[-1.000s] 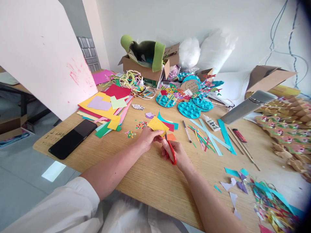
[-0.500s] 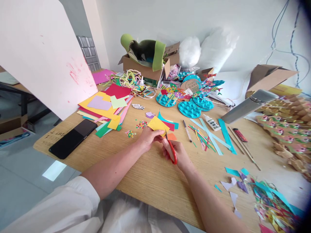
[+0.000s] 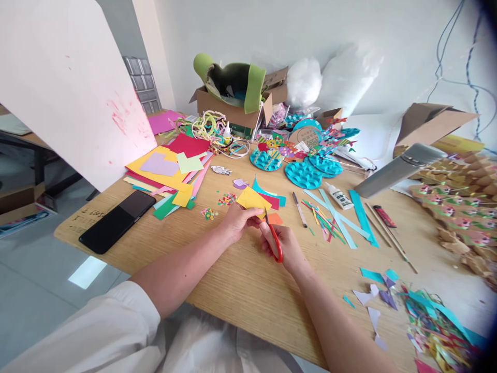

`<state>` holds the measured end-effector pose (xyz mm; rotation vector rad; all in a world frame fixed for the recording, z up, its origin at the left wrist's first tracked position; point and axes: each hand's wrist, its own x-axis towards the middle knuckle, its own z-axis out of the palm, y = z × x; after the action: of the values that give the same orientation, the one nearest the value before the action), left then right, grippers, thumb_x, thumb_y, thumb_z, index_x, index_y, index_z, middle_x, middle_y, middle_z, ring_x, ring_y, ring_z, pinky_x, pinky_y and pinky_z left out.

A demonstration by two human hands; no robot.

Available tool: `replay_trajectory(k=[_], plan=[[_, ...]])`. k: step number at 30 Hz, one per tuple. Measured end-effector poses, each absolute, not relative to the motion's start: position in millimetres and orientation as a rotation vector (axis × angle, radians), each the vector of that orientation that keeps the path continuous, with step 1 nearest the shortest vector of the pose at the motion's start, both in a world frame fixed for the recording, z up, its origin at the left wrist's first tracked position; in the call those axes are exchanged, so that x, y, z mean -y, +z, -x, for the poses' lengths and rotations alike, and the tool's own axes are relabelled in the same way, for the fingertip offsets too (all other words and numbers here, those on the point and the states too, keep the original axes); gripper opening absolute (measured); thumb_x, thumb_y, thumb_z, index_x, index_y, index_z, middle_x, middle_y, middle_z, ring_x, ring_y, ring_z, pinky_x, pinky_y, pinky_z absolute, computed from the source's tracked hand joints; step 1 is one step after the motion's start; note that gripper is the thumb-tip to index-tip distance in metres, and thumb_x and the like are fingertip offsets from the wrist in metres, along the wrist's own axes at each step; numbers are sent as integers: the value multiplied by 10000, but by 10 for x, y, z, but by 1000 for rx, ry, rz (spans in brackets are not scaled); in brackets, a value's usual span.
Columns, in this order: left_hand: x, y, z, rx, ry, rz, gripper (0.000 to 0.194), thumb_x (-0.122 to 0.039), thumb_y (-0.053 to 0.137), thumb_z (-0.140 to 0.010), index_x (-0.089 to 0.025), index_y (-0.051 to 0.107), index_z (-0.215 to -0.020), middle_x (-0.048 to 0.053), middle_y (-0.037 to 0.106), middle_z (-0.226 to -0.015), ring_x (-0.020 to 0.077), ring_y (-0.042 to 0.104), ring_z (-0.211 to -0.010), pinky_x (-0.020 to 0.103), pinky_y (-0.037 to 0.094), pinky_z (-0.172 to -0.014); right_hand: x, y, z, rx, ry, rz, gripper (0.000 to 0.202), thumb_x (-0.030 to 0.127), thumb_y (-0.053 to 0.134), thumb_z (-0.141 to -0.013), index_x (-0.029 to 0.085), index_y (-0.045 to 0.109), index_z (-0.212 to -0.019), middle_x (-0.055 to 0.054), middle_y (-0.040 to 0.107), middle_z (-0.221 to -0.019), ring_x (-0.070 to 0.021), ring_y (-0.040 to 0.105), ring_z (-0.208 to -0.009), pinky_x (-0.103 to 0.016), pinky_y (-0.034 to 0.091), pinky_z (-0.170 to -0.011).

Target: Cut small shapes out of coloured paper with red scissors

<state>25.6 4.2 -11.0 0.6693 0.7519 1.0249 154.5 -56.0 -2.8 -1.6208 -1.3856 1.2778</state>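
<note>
My left hand pinches the lower edge of a yellow piece of paper near the middle of the wooden table. In my right hand are red-handled scissors, their blades at the paper's right edge. Small heaps of coloured paper bits lie left of the yellow paper. Behind and beside it are a purple cut-out, a red piece and an orange piece.
Coloured sheets and a black phone lie at the left. To the right are a pen, paper strips, a glue bottle, a grey flask and paper scraps. Blue discs stand behind.
</note>
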Motion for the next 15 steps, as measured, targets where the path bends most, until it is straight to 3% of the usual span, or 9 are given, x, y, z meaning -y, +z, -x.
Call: replay_trajectory(k=[15], plan=[[-54,-124,-249,-767,1006,-685,253,-211,787,-538,-130,631,-719,-16,618,-633,88,538,-481,222,432,-447,566,-56,-1548,1373,1255,1631,638,793,551,-710,174,501,-560,-4,533,-449,-87,463,-325,-189,305,-325]])
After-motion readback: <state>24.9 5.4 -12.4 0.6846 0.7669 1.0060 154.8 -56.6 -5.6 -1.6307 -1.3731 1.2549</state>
